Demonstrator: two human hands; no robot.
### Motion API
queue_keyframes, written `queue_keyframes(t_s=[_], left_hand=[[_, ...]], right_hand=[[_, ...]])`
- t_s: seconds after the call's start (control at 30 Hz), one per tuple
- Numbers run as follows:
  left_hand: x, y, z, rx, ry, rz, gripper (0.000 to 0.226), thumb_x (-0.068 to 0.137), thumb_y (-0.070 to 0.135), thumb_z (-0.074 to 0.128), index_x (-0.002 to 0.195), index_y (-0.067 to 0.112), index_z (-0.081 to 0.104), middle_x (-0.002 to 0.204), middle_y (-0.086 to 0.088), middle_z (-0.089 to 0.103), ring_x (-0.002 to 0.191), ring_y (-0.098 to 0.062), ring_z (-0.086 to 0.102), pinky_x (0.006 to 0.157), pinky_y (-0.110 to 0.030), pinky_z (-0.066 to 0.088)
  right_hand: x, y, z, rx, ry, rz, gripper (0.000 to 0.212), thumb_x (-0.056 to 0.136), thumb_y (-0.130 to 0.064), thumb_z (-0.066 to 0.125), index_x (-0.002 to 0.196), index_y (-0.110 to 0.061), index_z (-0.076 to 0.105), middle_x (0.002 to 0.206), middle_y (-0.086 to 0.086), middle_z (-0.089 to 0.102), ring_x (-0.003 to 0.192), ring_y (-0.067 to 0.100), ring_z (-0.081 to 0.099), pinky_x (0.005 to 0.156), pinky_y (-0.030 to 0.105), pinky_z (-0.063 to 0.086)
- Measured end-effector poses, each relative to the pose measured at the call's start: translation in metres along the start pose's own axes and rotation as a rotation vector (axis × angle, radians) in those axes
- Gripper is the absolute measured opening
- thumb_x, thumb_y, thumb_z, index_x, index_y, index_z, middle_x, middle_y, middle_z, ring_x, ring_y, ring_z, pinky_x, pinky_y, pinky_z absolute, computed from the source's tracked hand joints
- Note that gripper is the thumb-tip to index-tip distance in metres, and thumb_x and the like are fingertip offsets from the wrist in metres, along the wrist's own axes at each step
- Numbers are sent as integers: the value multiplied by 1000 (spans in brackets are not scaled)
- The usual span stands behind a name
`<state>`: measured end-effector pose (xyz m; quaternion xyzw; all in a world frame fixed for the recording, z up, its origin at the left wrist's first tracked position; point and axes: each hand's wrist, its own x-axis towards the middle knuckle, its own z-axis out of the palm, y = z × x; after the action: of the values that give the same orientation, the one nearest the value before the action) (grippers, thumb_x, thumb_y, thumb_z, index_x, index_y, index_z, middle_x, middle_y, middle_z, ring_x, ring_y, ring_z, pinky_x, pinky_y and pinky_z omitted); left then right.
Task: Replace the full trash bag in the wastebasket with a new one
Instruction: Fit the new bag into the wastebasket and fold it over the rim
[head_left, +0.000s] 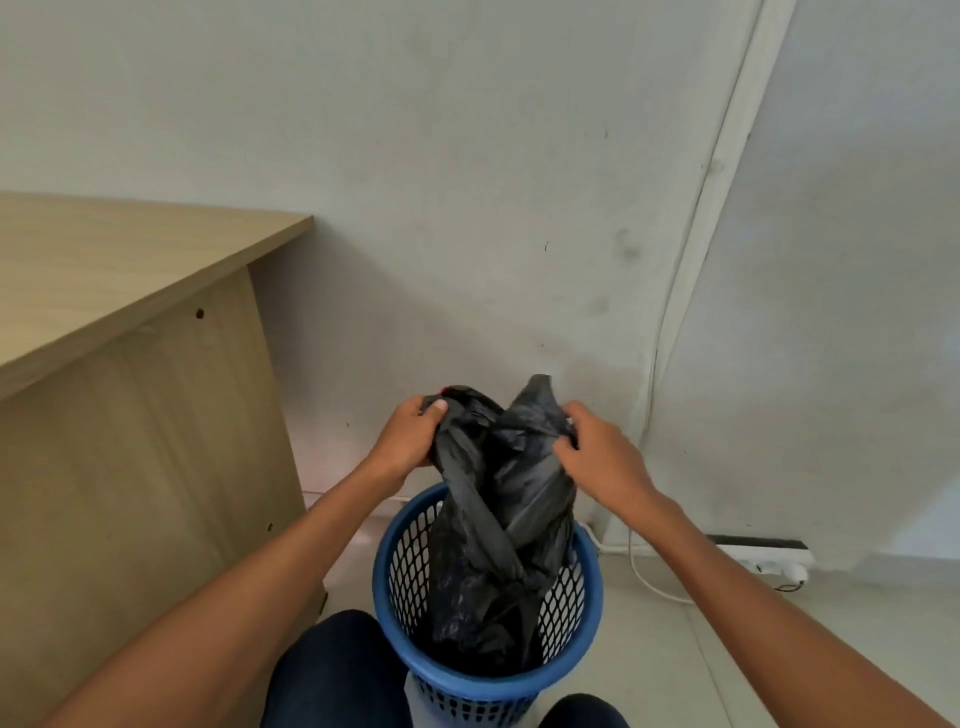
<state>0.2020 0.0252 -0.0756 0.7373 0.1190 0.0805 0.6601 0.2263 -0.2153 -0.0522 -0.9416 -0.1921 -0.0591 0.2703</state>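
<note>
Both hands, left hand (410, 434) and right hand (602, 457), grip the gathered top of the black plastic trash bag (498, 545), still inside the round blue mesh wastebasket (395, 571). Thin plastic may tear on lifting.

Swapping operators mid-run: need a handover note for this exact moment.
Left hand: grips one side of the black trash bag at its top.
Right hand: pinches the other side.
Bag: top gathered above the blue wastebasket, lower part inside it.
Done: bag edges off the rim and in hand.
Left: lift the bag out, fit a new one. No new bag in view.
</note>
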Motion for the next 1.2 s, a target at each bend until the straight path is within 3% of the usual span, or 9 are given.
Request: queue_keyframes(t_s=[0.23,0.3,0.4,0.5,0.6,0.7,0.97,1.1,1.2], left_hand=[[9,-32,-43,368,280,-71,24,107,29,36,114,12,49,104,-12,58,79,-21,53,63,-31,42],[2,-39,-38,398,280,12,23,107,28,36,117,13,49,108,-9,59,90,-22,55,70,-31,41],[-7,-44,-24,334,214,193,24,108,28,37,121,16,53,109,2,62,97,-10,59,72,-21,44],[-11,-46,-18,294,182,296,21,108,29,38,119,23,55,106,13,64,94,10,59,73,-9,47],[-10,-52,-30,352,228,294,21,109,30,36,118,24,53,102,12,63,93,4,60,74,-18,49],[-1,-70,-58,470,350,180,22,109,29,32,116,18,50,102,-2,63,88,-16,59,70,-33,43],[24,-120,-73,748,283,-120,29,103,20,47,131,17,46,127,-17,56,104,-31,59,88,-49,52],[21,-113,-29,1126,372,283,55,89,13,63,141,18,45,138,-19,43,124,-38,45,98,-53,44],[26,-115,-4,1219,98,597,32,90,16,61,122,21,63,121,-6,60,112,-30,58,87,-42,47]], right_hand=[[-16,69,-19,-288,-314,382,63,95,-24,52,148,-5,25,131,19,52,114,35,57,96,44,50],[-22,53,-10,-320,-176,277,79,94,-24,57,155,-8,11,140,21,43,124,37,49,103,47,45],[-26,17,14,-171,99,-202,48,96,-13,50,143,-16,46,135,6,56,122,21,53,104,39,45],[-18,0,49,52,-183,-338,36,97,-6,43,124,-22,61,118,-2,64,103,15,59,87,31,47],[4,25,92,-78,-469,-181,43,100,-17,44,143,-26,47,149,10,46,134,36,46,108,44,40],[22,69,105,-409,-620,111,68,98,-47,51,157,-37,17,166,7,-11,144,58,-11,114,71,7],[49,83,93,-629,-493,186,62,97,-35,44,154,-16,28,164,22,-8,144,54,-20,105,75,-17],[51,68,116,-337,-449,-17,60,100,-23,44,156,-18,25,167,13,5,152,39,4,122,55,8],[59,67,133,-175,-499,-4,58,104,-27,39,158,-30,18,167,7,5,151,40,7,120,59,15]])
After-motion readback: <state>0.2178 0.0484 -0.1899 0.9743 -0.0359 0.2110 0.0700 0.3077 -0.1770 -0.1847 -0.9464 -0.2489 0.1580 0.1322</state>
